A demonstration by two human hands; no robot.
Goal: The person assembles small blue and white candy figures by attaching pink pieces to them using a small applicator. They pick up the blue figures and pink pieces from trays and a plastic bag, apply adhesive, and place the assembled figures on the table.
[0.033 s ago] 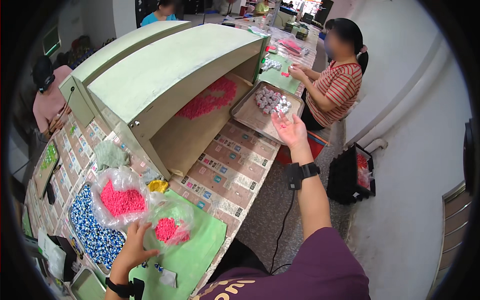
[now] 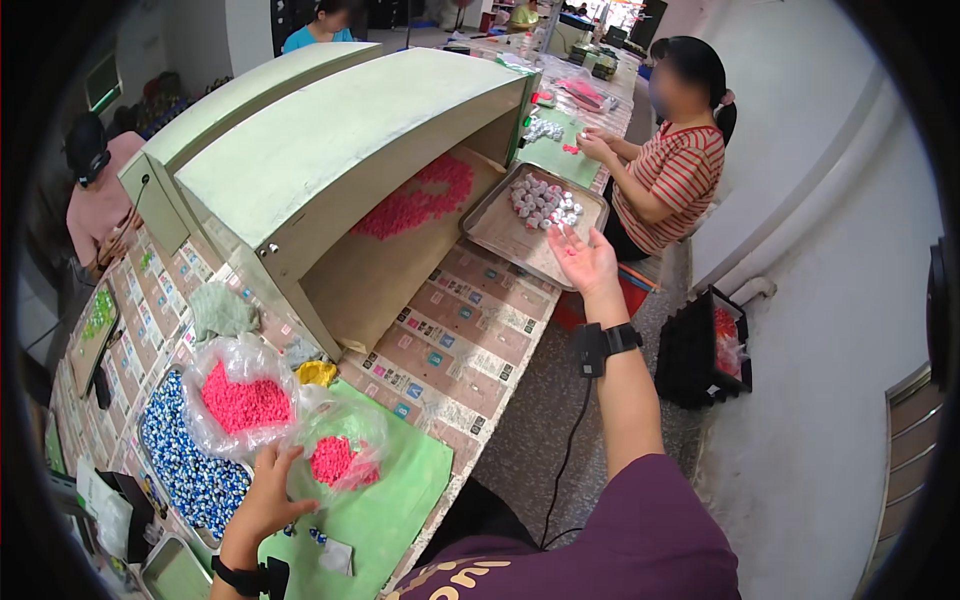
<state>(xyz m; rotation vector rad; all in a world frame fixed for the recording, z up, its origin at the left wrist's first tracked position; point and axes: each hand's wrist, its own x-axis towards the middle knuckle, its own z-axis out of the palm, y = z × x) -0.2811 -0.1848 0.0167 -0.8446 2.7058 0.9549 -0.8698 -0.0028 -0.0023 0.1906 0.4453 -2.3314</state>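
Two hands show wide-spread fingers: the left hand (image 2: 268,495) beside the smaller near-left plastic bag (image 2: 368,420) of pink pieces (image 2: 330,460), the right hand (image 2: 583,262) palm up by the far metal tray (image 2: 493,236). Tilting that palm could drop what looks like a pink bit (image 2: 571,253).

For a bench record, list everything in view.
Bench: 1, patterned, centre
Cabinet: 1+, pale green, centre
Bags: 2, clear, lower left
Pink pieces: many, pink, bags, cabinet
Blue pieces: many, blue-white, left
Green pieces: many, green, far left
Trays: 3+, grey, left and right
White pieces: many, white, right tray
Mats: 2, green, front and rear bench
Cloth: 1, pale green, left
Yellow item: 1, yellow, behind bags
Crate: 1, black, floor
People: 4+, mixed colours, around bench
Wristbands: 2, black, wrists
Left hand: 1, bare, by bags
Right hand: 1, bare, by right tray
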